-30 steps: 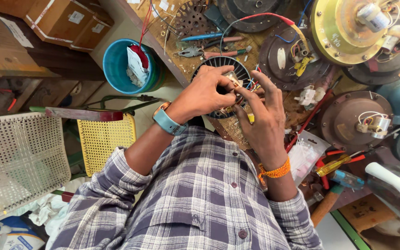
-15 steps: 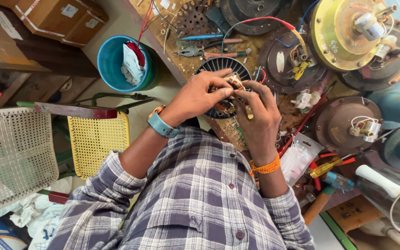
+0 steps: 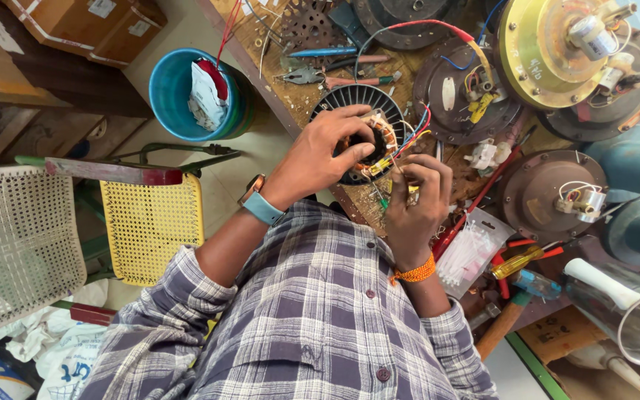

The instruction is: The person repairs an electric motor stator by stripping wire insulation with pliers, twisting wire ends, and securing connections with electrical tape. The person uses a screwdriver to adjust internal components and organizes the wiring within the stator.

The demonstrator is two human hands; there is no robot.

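Observation:
A round black fan stator (image 3: 364, 100) with copper windings lies on the wooden workbench (image 3: 261, 44). My left hand (image 3: 320, 152), with a blue watch at the wrist, grips the stator's near edge, fingers over the windings. My right hand (image 3: 416, 200), an orange thread around its wrist, is closed beside the stator and pinches its coloured lead wires (image 3: 409, 137), red, yellow and blue. What else the right fingers hold is hidden.
Several round motor housings (image 3: 557, 44) and covers (image 3: 550, 196) crowd the bench's right side. Pliers and screwdrivers (image 3: 335, 70) lie behind the stator. A blue bucket (image 3: 179, 92) stands on the floor, left, near a yellow chair (image 3: 153, 226) and a white one (image 3: 16, 237).
My right hand has closed from spread fingers into a pinch on the wires and dropped lower beside the stator. The left hand stays on the stator.

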